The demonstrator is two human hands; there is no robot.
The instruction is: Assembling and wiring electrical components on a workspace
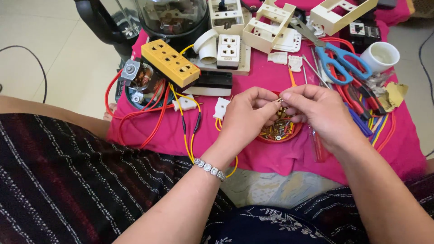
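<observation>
Both hands, left (246, 115) and right (316, 110), meet fingertip to fingertip, pinching a small screw (280, 100) above the red dish (296, 131).

Bare forearms, silver link bracelet (209, 169) on left wrist, dark striped clothing (68, 180)

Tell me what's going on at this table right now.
A person sits at a table covered with a pink cloth. Both hands meet over a small red dish of screws: the left hand and the right hand pinch a tiny metal piece between their fingertips. A yellow power strip, blue scissors, a white cup and loose wires lie around them.
</observation>
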